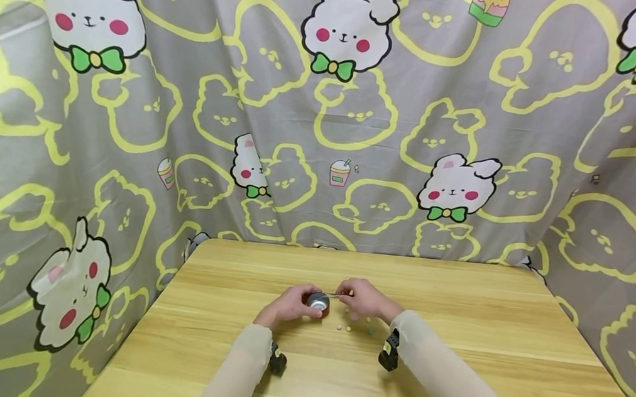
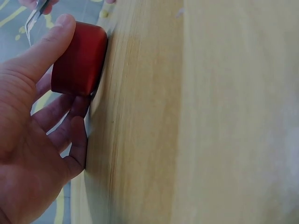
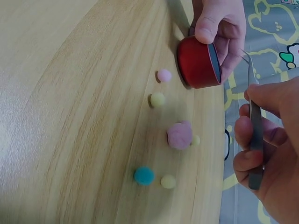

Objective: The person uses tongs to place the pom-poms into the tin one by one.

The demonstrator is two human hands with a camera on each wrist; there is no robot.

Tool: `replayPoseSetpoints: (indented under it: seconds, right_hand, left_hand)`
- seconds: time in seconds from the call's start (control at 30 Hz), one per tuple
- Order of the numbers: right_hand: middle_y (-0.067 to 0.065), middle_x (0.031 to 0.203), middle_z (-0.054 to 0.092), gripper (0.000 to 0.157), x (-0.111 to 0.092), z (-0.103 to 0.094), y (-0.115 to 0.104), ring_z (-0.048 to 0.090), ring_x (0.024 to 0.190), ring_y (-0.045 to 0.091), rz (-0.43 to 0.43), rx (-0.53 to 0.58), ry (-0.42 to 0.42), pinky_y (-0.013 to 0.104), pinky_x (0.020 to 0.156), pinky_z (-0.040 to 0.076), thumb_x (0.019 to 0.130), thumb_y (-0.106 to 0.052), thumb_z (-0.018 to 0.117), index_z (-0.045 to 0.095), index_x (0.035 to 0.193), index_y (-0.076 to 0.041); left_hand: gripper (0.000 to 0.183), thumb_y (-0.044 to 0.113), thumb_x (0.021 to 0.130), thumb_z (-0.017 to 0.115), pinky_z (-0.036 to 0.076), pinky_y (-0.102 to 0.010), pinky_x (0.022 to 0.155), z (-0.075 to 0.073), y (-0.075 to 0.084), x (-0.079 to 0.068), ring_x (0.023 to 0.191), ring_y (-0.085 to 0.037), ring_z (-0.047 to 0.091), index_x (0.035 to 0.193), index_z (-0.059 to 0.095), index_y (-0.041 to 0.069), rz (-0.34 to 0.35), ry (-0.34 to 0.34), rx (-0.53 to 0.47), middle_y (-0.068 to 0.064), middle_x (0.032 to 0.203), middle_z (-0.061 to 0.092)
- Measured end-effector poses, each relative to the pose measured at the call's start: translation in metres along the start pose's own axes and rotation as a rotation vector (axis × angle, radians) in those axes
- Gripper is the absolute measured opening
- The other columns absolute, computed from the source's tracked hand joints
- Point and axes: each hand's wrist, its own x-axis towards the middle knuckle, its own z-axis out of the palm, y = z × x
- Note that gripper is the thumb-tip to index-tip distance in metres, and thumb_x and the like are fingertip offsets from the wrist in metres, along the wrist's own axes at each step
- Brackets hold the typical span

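Observation:
A small red metal tin (image 3: 198, 63) stands on the table with its mouth facing up. My left hand (image 1: 292, 303) grips it, thumb on the near side and other fingers round the far side. In the left wrist view the red wall of the tin (image 2: 80, 58) shows beside the thumb. My right hand (image 1: 368, 299) holds steel tweezers (image 3: 255, 135) between thumb and fingers. Their bent tips point left, above the mouth of the tin; I see nothing between them. What lies inside the tin cannot be made out.
Several pom-poms lie near the right hand: a pale pink one (image 3: 164, 75), a yellow one (image 3: 158, 99), a larger mauve one (image 3: 180, 135), a teal one (image 3: 144, 176) and other yellow ones. A patterned curtain (image 1: 358, 132) hangs behind the wooden table (image 1: 450, 374).

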Motion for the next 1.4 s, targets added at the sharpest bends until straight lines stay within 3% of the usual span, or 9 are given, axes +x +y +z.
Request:
replayPoseSetpoints:
  seconds: [0.27, 0.77, 1.1, 1.4]
  right_hand:
    - [-0.003, 0.085, 0.060, 0.011, -0.006, -0.008, -0.002, 0.055, 0.078, 0.014, -0.025, 0.010, 0.010, 0.031, 0.070, 0.046, 0.093, -0.007, 0.058, 0.067, 0.099, -0.006]
    - [-0.001, 0.086, 0.062, 0.011, -0.021, -0.025, 0.016, 0.056, 0.079, 0.013, -0.061, -0.022, 0.059, 0.033, 0.070, 0.046, 0.091, -0.006, 0.059, 0.068, 0.097, -0.004]
    - [-0.003, 0.084, 0.060, 0.011, -0.039, -0.038, 0.032, 0.052, 0.073, 0.011, -0.042, -0.032, 0.094, 0.030, 0.065, 0.044, 0.091, -0.006, 0.058, 0.067, 0.097, -0.007]
    - [-0.001, 0.087, 0.060, 0.012, -0.055, -0.051, 0.047, 0.053, 0.075, 0.012, -0.029, -0.028, 0.083, 0.030, 0.064, 0.044, 0.093, -0.007, 0.056, 0.066, 0.101, -0.007]
  left_hand:
    - [0.056, 0.023, 0.079, 0.079, 0.042, -0.035, 0.090, 0.000, -0.001, 0.000, 0.103, -0.018, 0.055, 0.126, 0.056, 0.005, -0.030, -0.016, 0.007, -0.004, 0.115, 0.060]
    - [0.062, 0.021, 0.078, 0.079, 0.043, -0.038, 0.090, -0.001, -0.003, 0.000, 0.105, -0.023, 0.055, 0.130, 0.053, 0.001, 0.005, -0.028, -0.004, -0.010, 0.117, 0.059]
    - [0.057, 0.021, 0.079, 0.079, 0.043, -0.036, 0.089, -0.001, -0.004, -0.002, 0.102, -0.019, 0.055, 0.128, 0.055, 0.004, -0.006, -0.032, -0.013, -0.006, 0.115, 0.060]
    - [0.052, 0.017, 0.078, 0.079, 0.043, -0.043, 0.089, -0.001, -0.004, -0.001, 0.101, -0.024, 0.056, 0.124, 0.057, 0.004, 0.016, -0.026, -0.030, -0.008, 0.111, 0.061]
